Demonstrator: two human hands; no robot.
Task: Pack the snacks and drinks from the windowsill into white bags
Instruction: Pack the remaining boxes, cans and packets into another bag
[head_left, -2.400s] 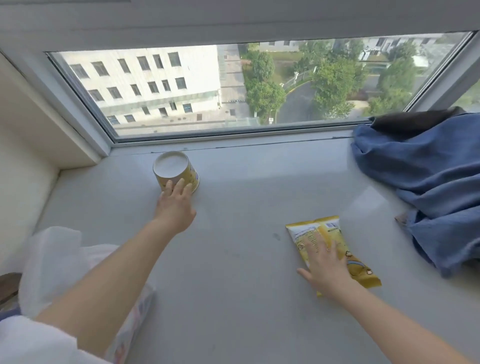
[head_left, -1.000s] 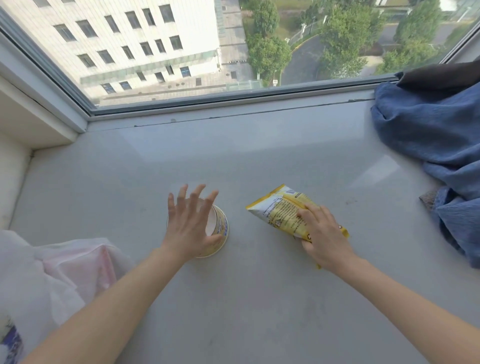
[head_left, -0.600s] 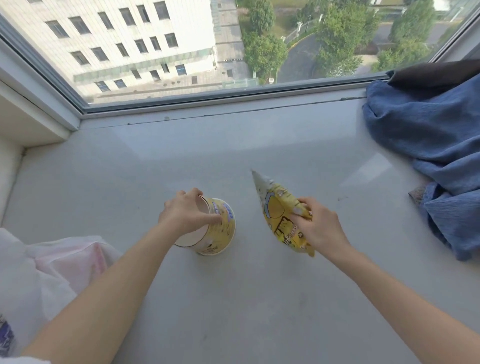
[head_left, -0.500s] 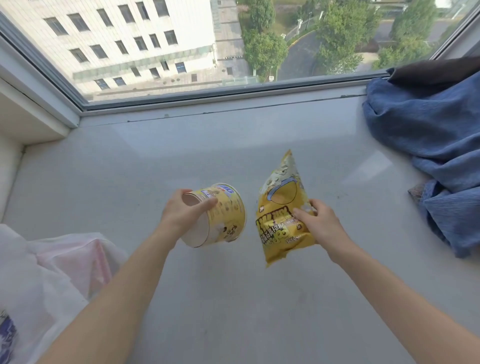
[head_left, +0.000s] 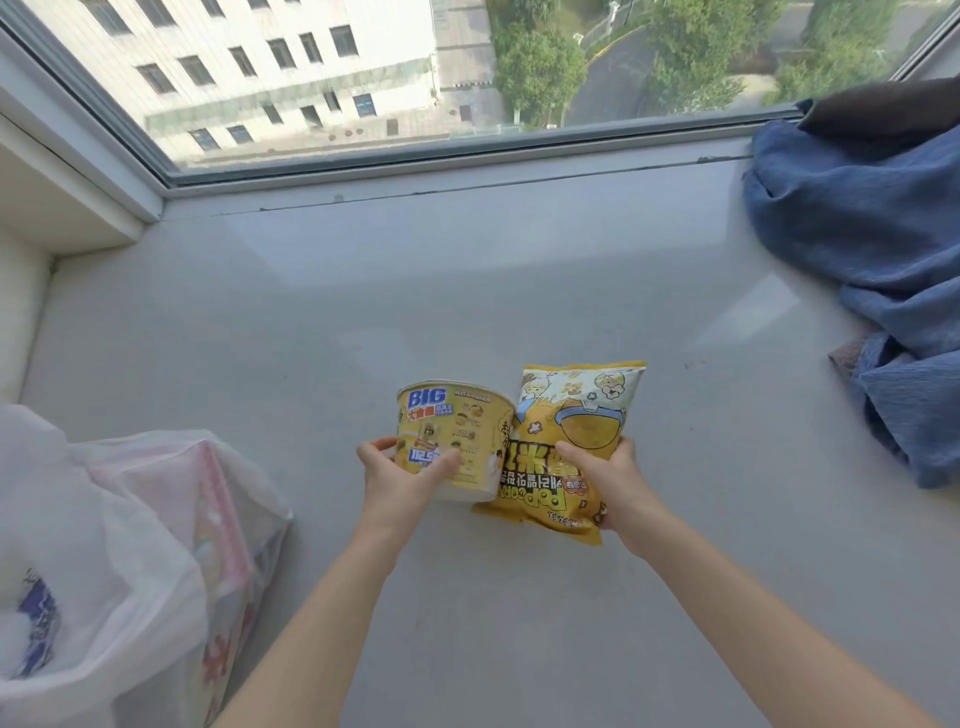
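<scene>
Head: cup (head_left: 454, 436) + pouch (head_left: 569, 447) in hands (head_left: 402, 475)

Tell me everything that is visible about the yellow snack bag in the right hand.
The yellow snack bag is a glossy, sealed, puffy pouch that looks like plastic film. It shows cartoon popcorn figures, a bowl picture and large black letters that appear upside down. It is held roughly upright above the windowsill, near its front part. The right hand grips its lower right side, thumb across the front. Its left edge meets the yellow cup held in the left hand.
</scene>
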